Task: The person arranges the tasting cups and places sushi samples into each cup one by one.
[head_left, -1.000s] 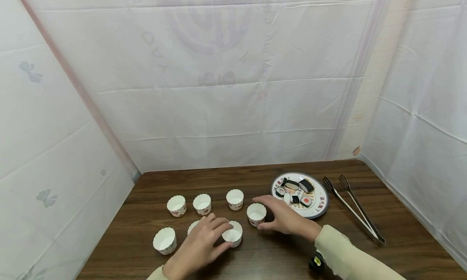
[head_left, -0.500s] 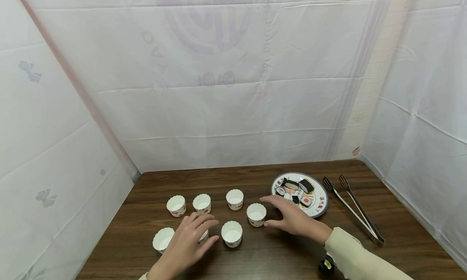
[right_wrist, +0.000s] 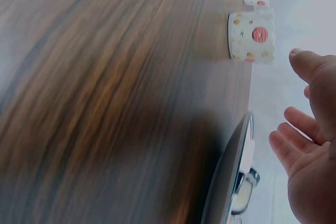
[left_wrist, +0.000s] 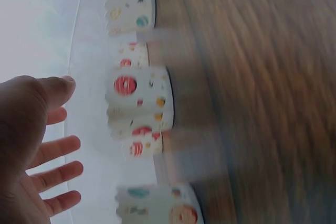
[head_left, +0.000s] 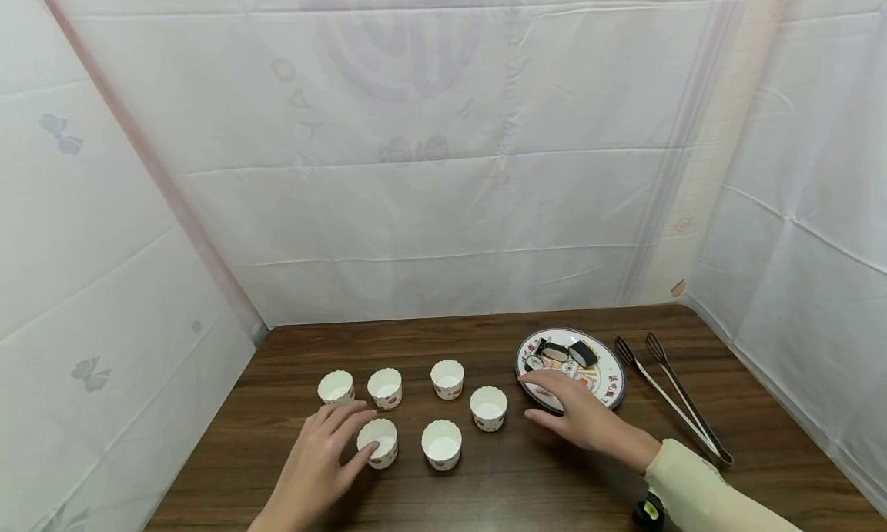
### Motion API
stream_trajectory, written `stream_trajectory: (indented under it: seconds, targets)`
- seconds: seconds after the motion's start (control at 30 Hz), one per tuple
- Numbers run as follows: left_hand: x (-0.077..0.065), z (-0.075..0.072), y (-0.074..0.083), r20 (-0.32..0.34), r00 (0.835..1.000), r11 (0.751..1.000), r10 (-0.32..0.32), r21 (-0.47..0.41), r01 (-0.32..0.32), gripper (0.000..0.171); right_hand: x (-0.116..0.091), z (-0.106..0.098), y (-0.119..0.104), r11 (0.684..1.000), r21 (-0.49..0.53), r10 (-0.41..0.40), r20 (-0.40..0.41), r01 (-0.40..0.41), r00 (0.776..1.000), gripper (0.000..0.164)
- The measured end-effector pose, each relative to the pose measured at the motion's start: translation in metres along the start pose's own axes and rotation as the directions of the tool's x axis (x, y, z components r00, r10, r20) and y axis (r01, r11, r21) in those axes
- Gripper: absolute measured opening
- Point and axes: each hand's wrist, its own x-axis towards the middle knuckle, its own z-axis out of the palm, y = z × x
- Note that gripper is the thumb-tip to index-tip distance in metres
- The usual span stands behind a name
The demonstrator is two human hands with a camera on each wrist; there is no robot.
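Several white paper baking cups with scalloped rims and small printed pictures stand upright on the table. In the head view my left hand hovers over the left group, fingers spread and holding nothing. Its thumb overlaps the near baking cup there; the left wrist view shows the hand apart from the printed cup. My right hand hangs empty over the left front rim of a round plate, fingers loosely extended. Sushi pieces lie on the plate, some hidden behind the hand.
Metal tongs lie spread on the brown wooden table, right of the plate. Another baking cup stands between the hands. White cloth hangs behind and at both sides. A small dark object shows beside the right sleeve.
My left hand has moved left, away from the near middle cup, and now hides the leftmost near cup. My right hand has moved right from beside a cup to the plate. The cups stay put.
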Motion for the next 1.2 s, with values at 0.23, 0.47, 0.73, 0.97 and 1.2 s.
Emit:
stream_trajectory:
  seconds: [0.23,0.47,0.73,0.97,1.2]
  targets:
    - [-0.016,-0.013,-0.015,0.025,0.993,0.993,-0.112,0.047,0.111,0.063,-0.012,-0.018,0.02,0.994,-0.097,-0.056,-0.078,0.048,0.995,0.05]
    - [-0.033,-0.024,-0.022,0.076,0.966,0.967,-0.246,0.088,0.239,0.078,-0.029,-0.041,0.039,0.977,-0.215,-0.023,-0.074,0.007,0.997,0.051]
    - [-0.038,-0.03,-0.026,0.192,0.9,0.92,-0.392,0.11,0.377,0.089,-0.051,-0.069,0.057,0.945,-0.311,0.098,-0.035,-0.104,0.995,0.055]
    - [-0.04,-0.032,-0.028,0.278,0.821,0.866,-0.499,0.127,0.484,0.09,-0.075,-0.086,0.072,0.874,-0.421,0.261,-0.013,-0.242,0.965,0.064]
    - [-0.042,-0.033,-0.03,0.342,0.763,0.83,-0.549,0.116,0.545,0.082,-0.092,-0.092,0.08,0.835,-0.425,0.394,0.018,-0.35,0.919,0.066]
